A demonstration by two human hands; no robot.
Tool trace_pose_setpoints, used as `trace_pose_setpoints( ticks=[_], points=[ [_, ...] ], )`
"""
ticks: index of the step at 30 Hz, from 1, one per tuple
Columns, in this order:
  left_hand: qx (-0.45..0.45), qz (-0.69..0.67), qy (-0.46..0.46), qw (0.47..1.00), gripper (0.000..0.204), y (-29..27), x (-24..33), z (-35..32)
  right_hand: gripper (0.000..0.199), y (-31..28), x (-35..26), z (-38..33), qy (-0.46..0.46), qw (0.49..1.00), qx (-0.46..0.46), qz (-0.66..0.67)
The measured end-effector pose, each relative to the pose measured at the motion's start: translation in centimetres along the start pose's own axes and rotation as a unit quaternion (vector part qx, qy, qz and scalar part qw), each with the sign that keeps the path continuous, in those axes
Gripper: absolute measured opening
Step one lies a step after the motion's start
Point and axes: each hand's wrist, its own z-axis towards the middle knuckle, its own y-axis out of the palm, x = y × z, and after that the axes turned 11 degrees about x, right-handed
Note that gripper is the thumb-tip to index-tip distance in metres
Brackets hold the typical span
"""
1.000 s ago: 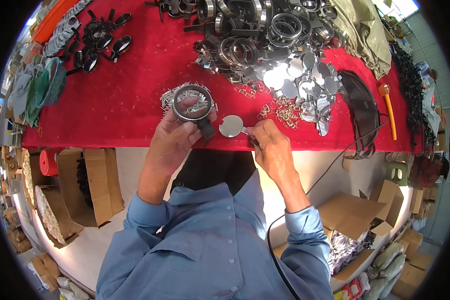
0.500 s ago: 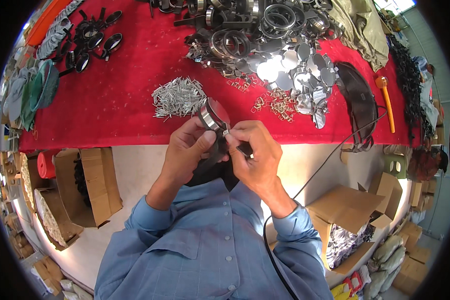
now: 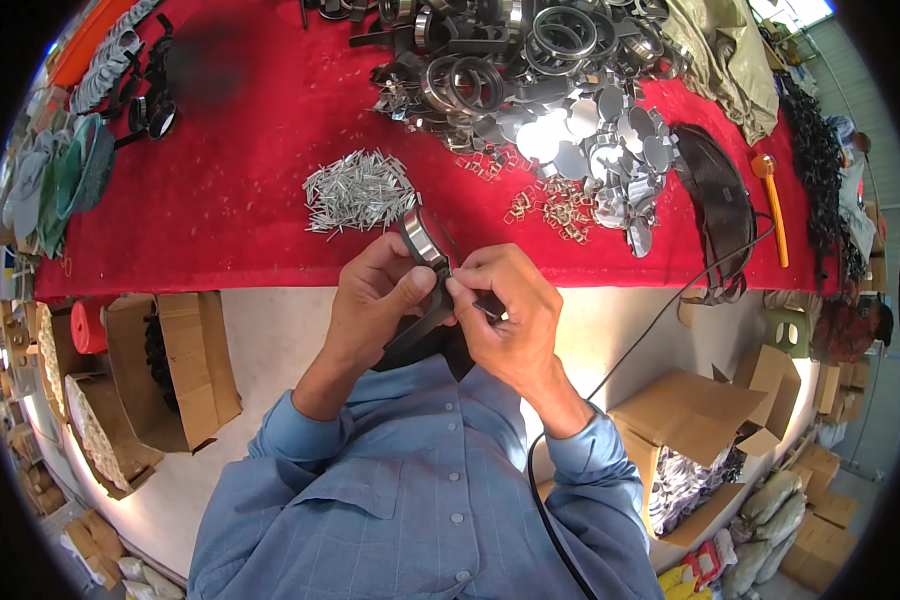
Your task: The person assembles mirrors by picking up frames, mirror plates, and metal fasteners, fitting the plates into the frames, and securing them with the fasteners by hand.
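Head view: the black-and-silver ring [image 3: 426,236] is up at the front edge of the red-covered bench [image 3: 200,220], clasped between thumb and fingers of the left grip [image 3: 365,305] on its lower left, while the right grip [image 3: 515,315] has thumb and fingertips pinching its lower right edge, exact bit too small to make out. It's tilted up on its side, shiny metal band, dark rim, with a black strap [image 3: 415,332] slanting down-left. Just beyond sits a pile of silver pins [image 3: 358,192], brassy clips [image 3: 558,208] off right.
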Motion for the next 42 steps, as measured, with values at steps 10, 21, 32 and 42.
trace_pose_setpoints(
  ticks=[10, 21, 32, 42],
  points=[
    [0.157, -0.103, -0.004, 0.982, 0.032, 2.5, 0.2, -0.3, 0.025, 0.1, -0.2, -0.3, -0.092, 0.994, -0.06, 0.01],
    [0.001, -0.002, 0.033, 0.999, 0.043, 1.8, -0.8, -1.5, 0.044, -0.8, 0.5, 0.8, 0.372, 0.825, -0.022, 0.426],
    [-0.006, 0.016, 0.006, 1.0, 0.036, 1.7, -0.7, -1.9, 0.029, -0.8, 1.3, 0.5, 0.423, 0.828, -0.037, 0.366],
    [-0.077, 0.035, -0.016, 0.996, 0.06, 1.7, 2.2, -3.2, 0.02, -1.5, 1.8, 0.0, 0.415, 0.86, -0.058, 0.292]
  ],
)
